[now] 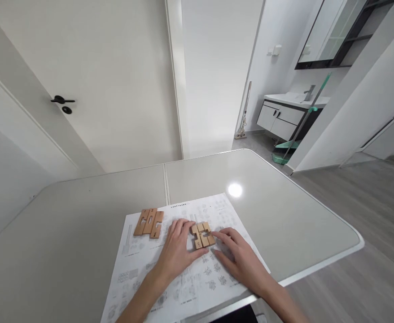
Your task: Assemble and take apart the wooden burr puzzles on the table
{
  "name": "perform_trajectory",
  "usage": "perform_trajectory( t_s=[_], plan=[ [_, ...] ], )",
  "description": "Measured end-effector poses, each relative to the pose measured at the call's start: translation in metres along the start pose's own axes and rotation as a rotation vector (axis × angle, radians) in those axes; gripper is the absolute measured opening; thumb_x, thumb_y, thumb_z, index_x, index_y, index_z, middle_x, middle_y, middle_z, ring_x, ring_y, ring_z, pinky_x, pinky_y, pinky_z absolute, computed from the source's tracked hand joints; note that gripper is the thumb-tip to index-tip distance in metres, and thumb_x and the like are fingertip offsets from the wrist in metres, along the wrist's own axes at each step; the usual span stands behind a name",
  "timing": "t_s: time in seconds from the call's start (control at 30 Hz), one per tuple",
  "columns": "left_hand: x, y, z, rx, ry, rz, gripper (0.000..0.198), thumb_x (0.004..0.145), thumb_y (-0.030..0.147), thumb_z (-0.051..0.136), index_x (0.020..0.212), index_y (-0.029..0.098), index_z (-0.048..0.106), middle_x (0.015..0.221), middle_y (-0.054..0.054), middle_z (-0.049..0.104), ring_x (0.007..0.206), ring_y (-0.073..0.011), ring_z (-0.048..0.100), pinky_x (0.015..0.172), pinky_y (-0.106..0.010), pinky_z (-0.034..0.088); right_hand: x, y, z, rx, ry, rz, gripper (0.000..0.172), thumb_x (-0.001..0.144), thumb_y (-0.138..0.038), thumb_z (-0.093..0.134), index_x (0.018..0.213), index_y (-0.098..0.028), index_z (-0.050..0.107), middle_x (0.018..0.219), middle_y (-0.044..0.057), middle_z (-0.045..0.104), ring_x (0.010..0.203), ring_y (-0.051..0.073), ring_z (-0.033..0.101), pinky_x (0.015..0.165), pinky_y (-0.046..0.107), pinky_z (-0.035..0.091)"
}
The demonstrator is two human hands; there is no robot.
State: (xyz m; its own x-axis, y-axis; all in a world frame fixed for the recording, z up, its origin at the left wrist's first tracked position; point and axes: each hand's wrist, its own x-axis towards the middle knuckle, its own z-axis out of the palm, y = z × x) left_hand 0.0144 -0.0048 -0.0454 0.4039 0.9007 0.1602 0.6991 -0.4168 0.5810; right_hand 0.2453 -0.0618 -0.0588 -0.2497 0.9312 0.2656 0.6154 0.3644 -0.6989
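Several light wooden puzzle pieces [197,241] with notches lie close together on a printed sheet, a small gap in their middle. My left hand [177,246] curves round their left side, with a fingertip at the top edge and the thumb at the bottom edge. From the right, my right hand [239,255] reaches in with its index fingertip at the pieces' right edge. Its thumb is spread apart below, resting near the sheet. Farther left lie three darker, reddish-brown notched wooden pieces [151,214], side by side and marked with small numbers.
The large printed paper sheet [190,287] with faint diagrams lies under everything on a glossy grey table [284,215] with a rounded light rim. A closed door [116,89] stands behind. At the back right are a washbasin cabinet [281,117], a mop [246,112] and a green dustpan [281,158].
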Motion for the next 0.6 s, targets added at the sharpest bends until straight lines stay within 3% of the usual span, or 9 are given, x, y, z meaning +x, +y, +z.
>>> perform_trajectory(
  t_s=[0.37,0.6],
  plan=[
    [0.003,-0.001,-0.004,0.002,0.006,0.043,0.050,0.081,0.049,0.081,0.121,0.028,0.059,0.121,-0.007,0.058,0.119,-0.0333,0.053,0.097,-0.049,0.050,0.005,-0.004,0.005,-0.063,0.012,-0.049,0.029,0.103,-0.025,0.051,0.131,-0.029,0.059,0.115,0.011,0.059,0.103,0.028,0.064,0.084,0.043,0.060],
    [0.006,-0.005,-0.012,-0.014,-0.055,0.026,0.064,0.075,0.055,0.084,0.128,0.029,0.058,0.126,-0.007,0.058,0.123,-0.0345,0.053,0.100,-0.050,0.050,0.003,-0.009,-0.002,-0.053,0.023,-0.061,0.028,0.102,-0.024,0.051,0.128,-0.030,0.062,0.120,0.011,0.062,0.104,0.028,0.065,0.085,0.043,0.060]
  ],
)
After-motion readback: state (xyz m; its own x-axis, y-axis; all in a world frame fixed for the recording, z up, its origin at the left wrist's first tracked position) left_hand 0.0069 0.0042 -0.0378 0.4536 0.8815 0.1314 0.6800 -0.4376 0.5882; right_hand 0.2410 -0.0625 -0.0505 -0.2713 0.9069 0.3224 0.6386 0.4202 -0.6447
